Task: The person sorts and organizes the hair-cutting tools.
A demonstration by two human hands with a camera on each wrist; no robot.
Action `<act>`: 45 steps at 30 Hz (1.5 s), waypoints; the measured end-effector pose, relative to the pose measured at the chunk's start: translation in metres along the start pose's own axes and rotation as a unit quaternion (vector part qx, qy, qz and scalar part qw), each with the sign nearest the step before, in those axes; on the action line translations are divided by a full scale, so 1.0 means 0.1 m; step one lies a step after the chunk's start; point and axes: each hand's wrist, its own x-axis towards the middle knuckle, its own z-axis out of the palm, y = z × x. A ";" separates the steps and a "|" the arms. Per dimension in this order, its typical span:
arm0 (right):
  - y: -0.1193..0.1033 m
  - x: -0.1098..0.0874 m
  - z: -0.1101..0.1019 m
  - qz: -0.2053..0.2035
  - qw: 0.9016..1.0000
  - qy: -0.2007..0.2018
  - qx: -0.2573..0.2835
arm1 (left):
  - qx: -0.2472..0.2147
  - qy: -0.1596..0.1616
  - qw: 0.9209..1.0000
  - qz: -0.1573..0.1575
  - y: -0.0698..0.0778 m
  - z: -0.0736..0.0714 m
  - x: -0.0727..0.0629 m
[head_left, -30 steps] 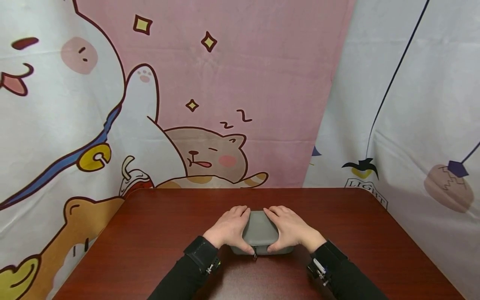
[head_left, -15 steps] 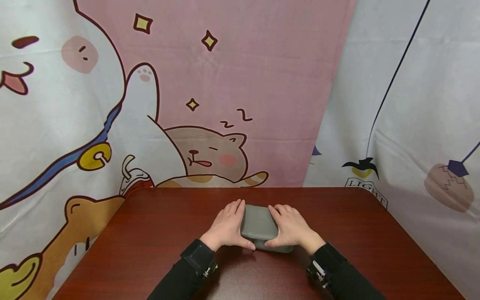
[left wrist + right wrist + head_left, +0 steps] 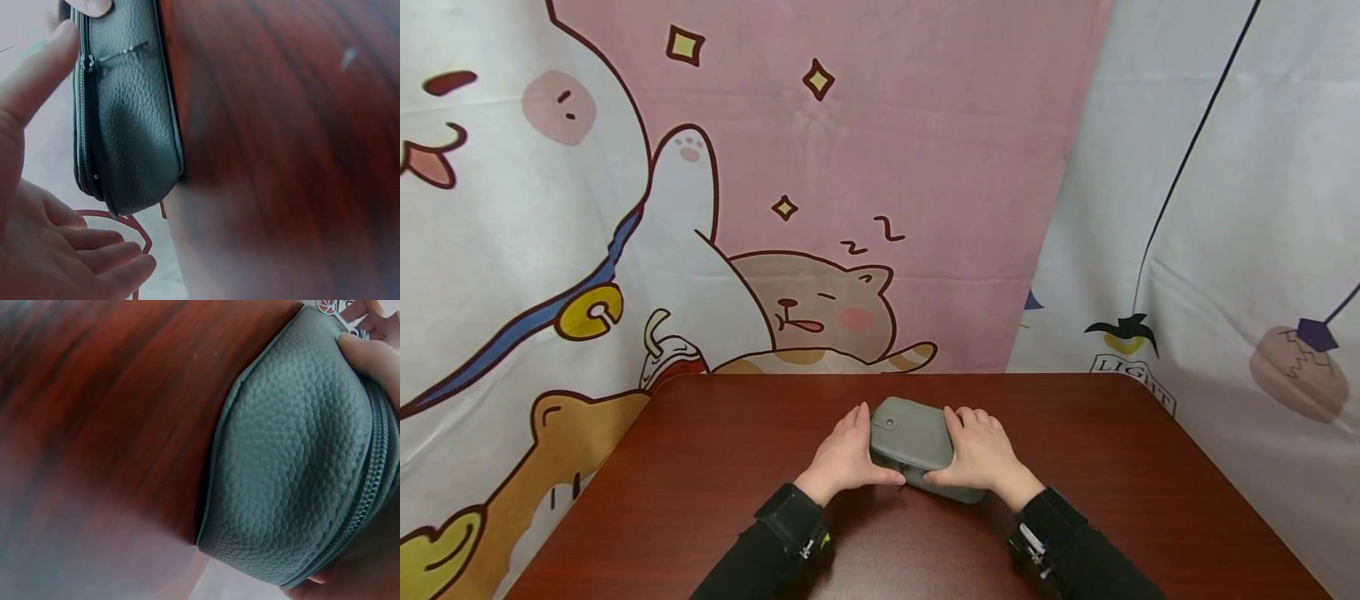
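A grey-green zip pouch [image 3: 913,433] of pebbled leather sits on the table, turned at an angle, with a small round stud near its far left corner. My right hand [image 3: 988,454] holds its right end, thumb on the near side and fingers over the far side. Beside the left end is my left hand [image 3: 844,454], fingers extended and thumb close to the front. In the left wrist view, the left fingers [image 3: 100,250] are apart from the pouch, and a zipper pull [image 3: 89,62] shows on its side. A red round charm [image 3: 326,306] hangs by the pouch in the right wrist view.
The dark red-brown wooden table [image 3: 737,467] spreads around the pouch on all sides. Behind it hangs a cloth backdrop [image 3: 925,167] with cartoon animals. Black bands with small devices are on both wrists.
The pouch has turned clockwise, its left end swinging away and its stud coming into view. My left hand has shifted left and slightly forward; the right hand has stayed at the right end.
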 end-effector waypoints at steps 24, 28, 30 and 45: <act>-0.07 0.01 0.00 0.041 0.999 -0.002 -0.001 | -0.181 -0.018 0.982 -0.048 0.09 -0.05 -0.24; -0.09 0.01 -0.01 0.056 0.998 -0.002 -0.002 | -0.199 -0.021 0.979 -0.046 0.12 -0.04 -0.26; -0.10 0.02 -0.02 0.063 0.998 -0.006 -0.004 | -0.207 -0.021 0.977 -0.048 0.14 -0.02 -0.27; -0.12 0.03 0.00 0.067 0.998 -0.019 -0.003 | -0.181 -0.007 0.981 -0.061 0.19 0.11 -0.17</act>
